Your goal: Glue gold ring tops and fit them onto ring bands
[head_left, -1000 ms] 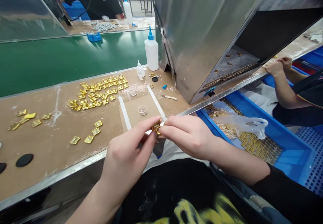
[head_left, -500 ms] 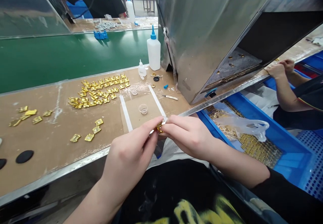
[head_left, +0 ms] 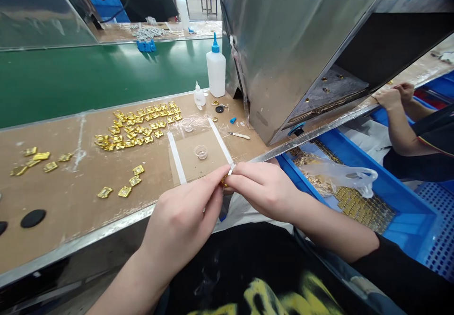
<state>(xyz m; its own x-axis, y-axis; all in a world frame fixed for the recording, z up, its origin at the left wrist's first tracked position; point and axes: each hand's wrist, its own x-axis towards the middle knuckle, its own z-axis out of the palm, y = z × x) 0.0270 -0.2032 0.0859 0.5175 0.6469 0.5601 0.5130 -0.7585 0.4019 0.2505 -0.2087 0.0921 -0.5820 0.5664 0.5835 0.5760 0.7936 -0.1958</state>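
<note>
My left hand (head_left: 189, 211) and my right hand (head_left: 264, 185) meet at the bench's front edge. Both pinch a small gold metal piece (head_left: 224, 180) between thumb and fingertips; most of it is hidden by the fingers. Just beyond them a small clear plastic cup (head_left: 200, 152) stands on a brown cardboard sheet (head_left: 187, 166) taped down with white strips. To the left lie several loose gold square pieces (head_left: 124, 191). Farther back, rows of gold pieces (head_left: 138, 128) sit close together on the bench.
A white squeeze bottle (head_left: 216, 74) and a smaller dropper bottle (head_left: 199, 95) stand at the back. A craft knife (head_left: 239, 135) lies by the metal housing (head_left: 283, 45). Right of me, a blue crate (head_left: 407, 220) holds gold parts and a plastic bag. A co-worker's hands (head_left: 393, 95) are at far right.
The gold piece shows less between my fingers than before, as my fingertips have shifted slightly around it. The view has tilted a little; the bench items stay in place.
</note>
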